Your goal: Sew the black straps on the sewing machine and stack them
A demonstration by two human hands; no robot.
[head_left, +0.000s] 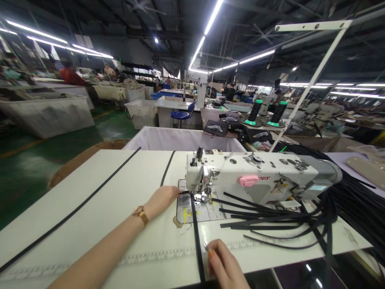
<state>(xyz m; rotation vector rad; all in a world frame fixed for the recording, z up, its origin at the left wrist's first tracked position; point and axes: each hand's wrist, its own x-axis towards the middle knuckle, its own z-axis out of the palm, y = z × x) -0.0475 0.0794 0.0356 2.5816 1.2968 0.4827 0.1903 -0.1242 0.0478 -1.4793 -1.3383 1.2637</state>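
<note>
Left fingers [175, 191] pinch a flat black strap [184, 192]; whether right fingers [219, 246] grip is unclear.

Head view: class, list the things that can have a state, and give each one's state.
Left hand: touching a black strip
Right hand: fingers curled, hold unclear
Front strap: stretched out lengthwise
Loose straps: fanned out
Sewing machine: cannot tell if running
Thread cones: upright
Ceiling lights: lit

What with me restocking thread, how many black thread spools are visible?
2: the left spool and the right spool stand side by side behind the sewing machine, the right one nearer the white pole. Others may be hidden farther back.
</note>
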